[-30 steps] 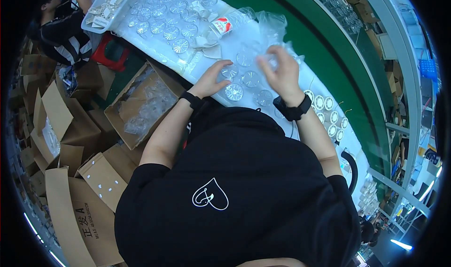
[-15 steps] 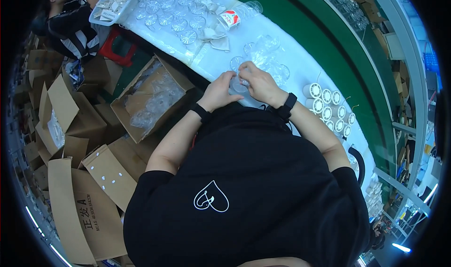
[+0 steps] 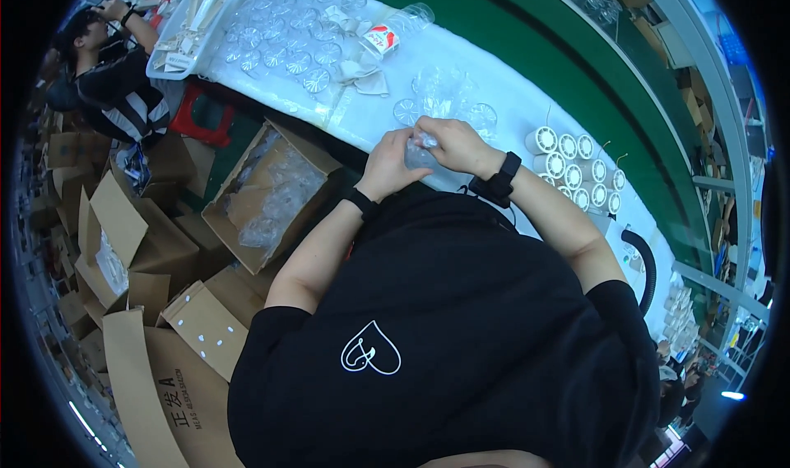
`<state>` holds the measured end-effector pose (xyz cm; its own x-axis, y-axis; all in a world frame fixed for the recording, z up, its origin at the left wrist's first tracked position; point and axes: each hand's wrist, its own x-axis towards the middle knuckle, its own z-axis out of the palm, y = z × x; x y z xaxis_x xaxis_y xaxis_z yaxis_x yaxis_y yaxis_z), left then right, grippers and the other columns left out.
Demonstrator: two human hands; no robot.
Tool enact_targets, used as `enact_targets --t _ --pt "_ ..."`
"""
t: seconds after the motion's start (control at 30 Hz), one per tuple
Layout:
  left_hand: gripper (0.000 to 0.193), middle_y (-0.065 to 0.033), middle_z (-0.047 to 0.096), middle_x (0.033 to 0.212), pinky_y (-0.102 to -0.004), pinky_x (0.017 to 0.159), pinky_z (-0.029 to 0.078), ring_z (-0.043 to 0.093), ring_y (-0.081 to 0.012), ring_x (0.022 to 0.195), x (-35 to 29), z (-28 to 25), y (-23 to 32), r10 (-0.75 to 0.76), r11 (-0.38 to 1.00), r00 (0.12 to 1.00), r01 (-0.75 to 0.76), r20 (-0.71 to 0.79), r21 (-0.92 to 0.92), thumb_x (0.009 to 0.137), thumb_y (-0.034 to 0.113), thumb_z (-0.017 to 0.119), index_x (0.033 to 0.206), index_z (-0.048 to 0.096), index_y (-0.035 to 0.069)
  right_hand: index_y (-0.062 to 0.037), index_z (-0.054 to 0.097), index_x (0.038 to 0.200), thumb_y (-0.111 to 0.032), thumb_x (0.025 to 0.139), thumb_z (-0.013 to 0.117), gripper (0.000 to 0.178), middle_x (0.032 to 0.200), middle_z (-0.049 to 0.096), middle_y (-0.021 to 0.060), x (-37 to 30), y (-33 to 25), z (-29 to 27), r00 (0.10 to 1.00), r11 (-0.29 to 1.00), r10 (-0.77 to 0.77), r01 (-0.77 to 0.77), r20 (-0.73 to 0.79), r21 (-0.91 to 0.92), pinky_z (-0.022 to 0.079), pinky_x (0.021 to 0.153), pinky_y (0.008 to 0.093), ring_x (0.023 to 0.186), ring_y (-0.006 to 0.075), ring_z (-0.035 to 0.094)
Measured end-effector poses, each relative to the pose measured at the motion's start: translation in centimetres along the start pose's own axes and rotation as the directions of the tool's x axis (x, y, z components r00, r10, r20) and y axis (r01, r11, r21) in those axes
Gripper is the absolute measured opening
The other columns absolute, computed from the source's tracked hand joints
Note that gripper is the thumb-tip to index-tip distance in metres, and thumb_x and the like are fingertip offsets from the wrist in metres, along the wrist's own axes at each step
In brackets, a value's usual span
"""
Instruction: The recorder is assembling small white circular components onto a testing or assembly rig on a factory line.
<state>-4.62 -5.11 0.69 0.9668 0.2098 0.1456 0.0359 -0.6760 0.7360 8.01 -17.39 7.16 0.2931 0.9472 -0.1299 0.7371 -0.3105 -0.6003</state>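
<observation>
"One clear plastic piece (image 3: 420, 153) is between the left hand (image 3: 392, 165) and the right hand (image 3: 457, 147), but where does it sit?"

"By the near edge of the white surface (image 3: 514, 89), roughly midway along."

"And how do the hands stand?"

"The left hand curves, gripping the piece between thumb and fingers. The right hand is closed, pinching the upper part; the exact contact is hidden behind its fingers."

"What lies just past them?"

"Several clear round pieces (image 3: 481, 116), toward the far edge."

"Toward the left end?"

"Rows of clear cups (image 3: 276, 58), with a bin (image 3: 216, 40) of white parts at the corner. A white cloth (image 3: 364, 79) lies between the cups and the hands, and a bottle (image 3: 414, 22) with a red and white label rests nearer the far edge."

"Toward the right end?"

"A cluster of white cylinders (image 3: 568, 170) with ringed tops, then a black hose (image 3: 645, 260)."

"Below the near edge?"

"An open cardboard box (image 3: 317, 157) holding crumpled clear plastic (image 3: 284, 192)."
</observation>
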Motion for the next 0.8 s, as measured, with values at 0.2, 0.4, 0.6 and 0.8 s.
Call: enact_targets --t 0.2,0.4,0.6,0.8 --pt "0.071 -0.0172 0.056 0.109 -0.0408 0.084 0.046 0.055 -0.0348 0.101 0.2 0.3 0.3 -0.083 0.988 0.994 0.092 0.077 -0.123 0.061 0.025 0.080 0.118 0.046 0.001 -0.0079 0.053 0.094 -0.014 0.083 0.056 0.013 0.082 0.063 0.0147 -0.6 -1.7 -0.3 0.973 0.989 -0.045 0.076 -0.224 0.131 0.047 0.065 0.0428 0.078 0.0358 0.060" --pt "0.070 -0.0183 0.057 0.108 -0.0417 0.083 0.047 0.056 -0.0362 0.098 0.4 0.7 -0.9 0.005 0.993 0.998 0.004 0.068 -0.118 0.062 0.022 0.078 0.121 0.045 0.001 -0.0084 0.053 0.094 -0.019 0.088 0.056 0.014 0.082 0.062 0.0142 -0.4 -2.0 -2.0 0.993 0.939 0.041 -0.001 -0.109 0.343 0.047 0.064 0.0372 0.074 0.0314 0.060" --pt "0.066 -0.0197 0.057 0.107 -0.0422 0.083 0.046 0.056 -0.0371 0.097 0.0 1.7 -1.9 0.097 0.989 0.990 -0.084 0.099 -0.123 0.065 0.016 0.076 0.121 0.045 0.000 -0.0088 0.051 0.093 -0.020 0.092 0.054 0.012 0.077 0.052 -0.0006 -1.1 -2.8 -2.7 0.945 0.771 0.247 -0.058 -0.214 0.634 0.040 0.062 0.0222 0.069 0.0064 0.045" --pt "0.067 -0.0200 0.055 0.110 -0.0404 0.084 0.046 0.054 -0.0362 0.101 -0.5 1.1 -0.5 0.231 0.972 0.973 -0.232 0.021 0.032 0.065 0.019 0.077 0.120 0.045 0.000 -0.0050 0.051 0.092 -0.016 0.093 0.052 0.011 0.077 0.046 -0.0004 -4.8 -2.0 -6.6 0.704 0.684 0.472 0.088 -0.531 0.725 0.036 0.068 0.0202 0.080 0.0047 0.042"
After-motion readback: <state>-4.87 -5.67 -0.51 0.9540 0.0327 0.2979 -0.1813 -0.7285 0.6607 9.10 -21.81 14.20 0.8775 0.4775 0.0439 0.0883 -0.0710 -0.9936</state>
